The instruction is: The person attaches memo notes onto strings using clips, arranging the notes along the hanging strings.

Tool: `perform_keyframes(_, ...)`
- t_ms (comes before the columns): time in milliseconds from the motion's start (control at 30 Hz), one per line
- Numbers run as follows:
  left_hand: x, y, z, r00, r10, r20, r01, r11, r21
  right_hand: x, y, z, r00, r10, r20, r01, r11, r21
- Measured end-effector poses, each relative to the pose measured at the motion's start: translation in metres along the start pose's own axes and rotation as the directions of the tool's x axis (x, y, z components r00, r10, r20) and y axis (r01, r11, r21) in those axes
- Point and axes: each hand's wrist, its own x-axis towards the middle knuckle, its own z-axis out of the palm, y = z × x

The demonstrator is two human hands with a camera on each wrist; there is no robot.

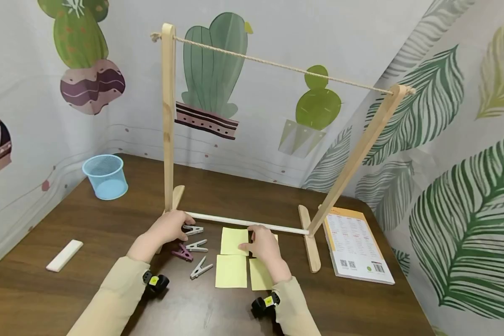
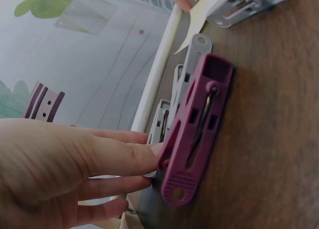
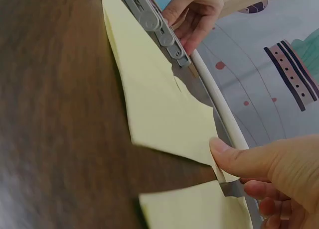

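Note:
My left hand (image 1: 168, 228) pinches the end of the rearmost grey clothespin (image 1: 194, 229), thumb on the near side and index finger behind. A purple clothespin (image 1: 182, 252) lies just in front and partly hides that grip in the left wrist view. Beside it are a second grey clothespin (image 1: 197, 246) and a third grey clothespin (image 1: 201, 268). My right hand (image 1: 265, 247) pinches the right edge of the back-left yellow sticky note (image 1: 233, 240), thumb on top, its other fingers partly hidden. The front-left sticky note (image 1: 231, 271) lies flat; two more notes are partly covered by this hand.
A wooden frame (image 1: 168, 121) with a rope (image 1: 277, 64) across its top stands behind the hands, a white bar (image 1: 243, 222) along its base. At the left are a blue mesh basket (image 1: 106, 179) and a white block (image 1: 65, 255). A printed booklet (image 1: 357, 247) lies right.

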Motion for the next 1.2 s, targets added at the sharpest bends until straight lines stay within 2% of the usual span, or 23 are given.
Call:
perform_keyframes(233,-0.0041,0.0002,-0.0008,1.000,-0.020,-0.001,0.020,1.000,-0.007,-0.0022,-0.0044,0.0038,0.997,-0.053,-0.061,0.053,0.999,0.002)
perform_keyframes(567,-0.0036,-0.0039,-0.0001,1.000,-0.018,0.004,0.018,1.000,-0.002,-0.0035,-0.0050,0.0050,0.999,-0.049,-0.016,0.050,0.993,0.110)
perform_keyframes(933,-0.0024,-0.0070,0.0013,0.998,0.043,-0.035,-0.043,0.999,0.011,-0.0036,-0.0038,0.0079,0.998,-0.049,-0.029,0.053,0.983,0.174)
perform_keyframes(1100,-0.0015,-0.0064,0.0006,0.996,0.072,-0.058,-0.072,0.997,0.003,-0.0023,-0.0003,0.0034,0.997,-0.081,-0.018,0.083,0.966,0.246)
perform_keyframes(1200,-0.0025,-0.0053,0.0006,0.994,0.080,-0.069,-0.081,0.996,-0.020,-0.0015,0.0020,0.0001,0.995,-0.102,-0.011,0.100,0.942,0.319)
